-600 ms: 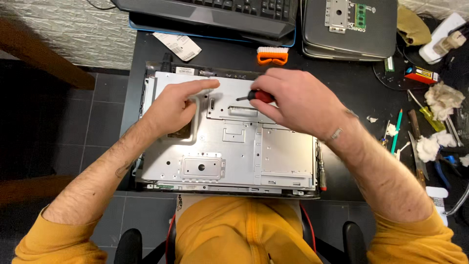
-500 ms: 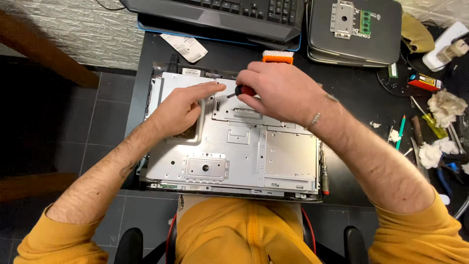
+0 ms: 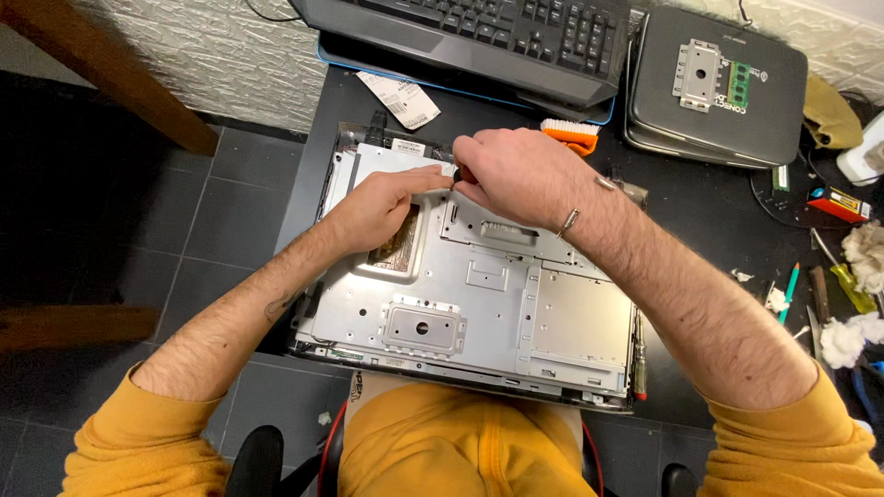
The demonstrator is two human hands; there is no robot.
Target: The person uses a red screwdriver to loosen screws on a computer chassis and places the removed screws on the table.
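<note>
A silver metal chassis (image 3: 516, 313), the bare back of a flat monitor, lies on the black desk in front of me. My right hand (image 3: 516, 175) is closed around a screwdriver with a red and black handle (image 3: 459, 173), held at the chassis's upper left part. My left hand (image 3: 382, 210) rests on the metal plate right beside it, fingers stretched toward the screwdriver tip. The tip itself is hidden between my two hands. A round-holed mounting plate (image 3: 424, 328) sits in the chassis's lower middle.
A black keyboard (image 3: 497, 32) and a dark closed device (image 3: 718, 87) lie at the back. An orange brush (image 3: 573, 136) sits behind my hands. Pens, tools and white wads (image 3: 843, 285) crowd the right side. A second screwdriver (image 3: 639, 354) lies along the chassis's right edge.
Both hands have slid left together along the chassis's top edge, the right one still gripping the screwdriver. The view has shifted slightly too.
</note>
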